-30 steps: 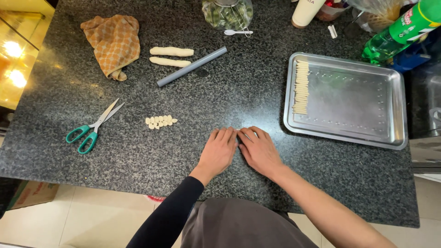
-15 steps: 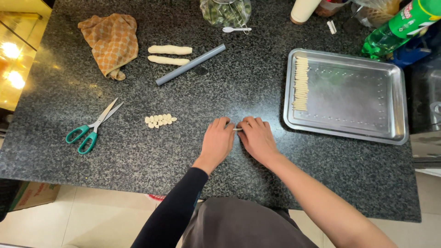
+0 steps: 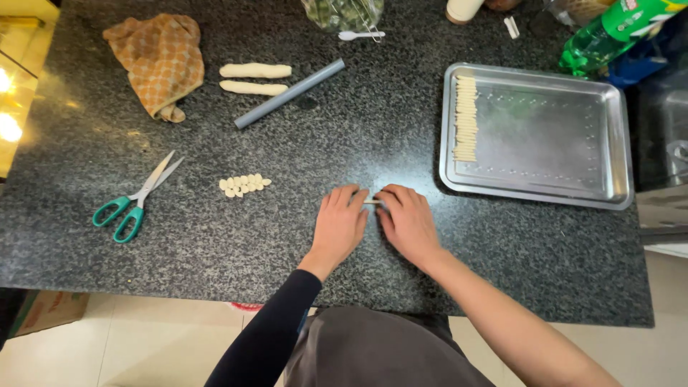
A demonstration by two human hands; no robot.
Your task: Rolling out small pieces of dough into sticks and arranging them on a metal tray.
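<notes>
My left hand [image 3: 340,224] and my right hand [image 3: 405,219] lie flat, side by side, on the dark speckled counter [image 3: 358,136] near its front edge. A thin pale dough strip [image 3: 373,202] shows in the gap between them, its ends hidden under the fingertips of both hands. A small heap of cut dough bits [image 3: 244,185] sits to the left of my left hand. Further back lie two thick dough logs [image 3: 255,79] and a grey rolling rod [image 3: 289,94].
A metal tray [image 3: 545,136] at the right holds a column of thin dough sticks [image 3: 466,118] along its left side. Green-handled scissors [image 3: 132,201] lie at the left, an orange cloth [image 3: 159,61] at the back left. A green bottle [image 3: 609,32], a bag and a white spoon [image 3: 360,34] stand at the back.
Both hands have slid a little away from me across the counter. The thin dough strip now shows between them.
</notes>
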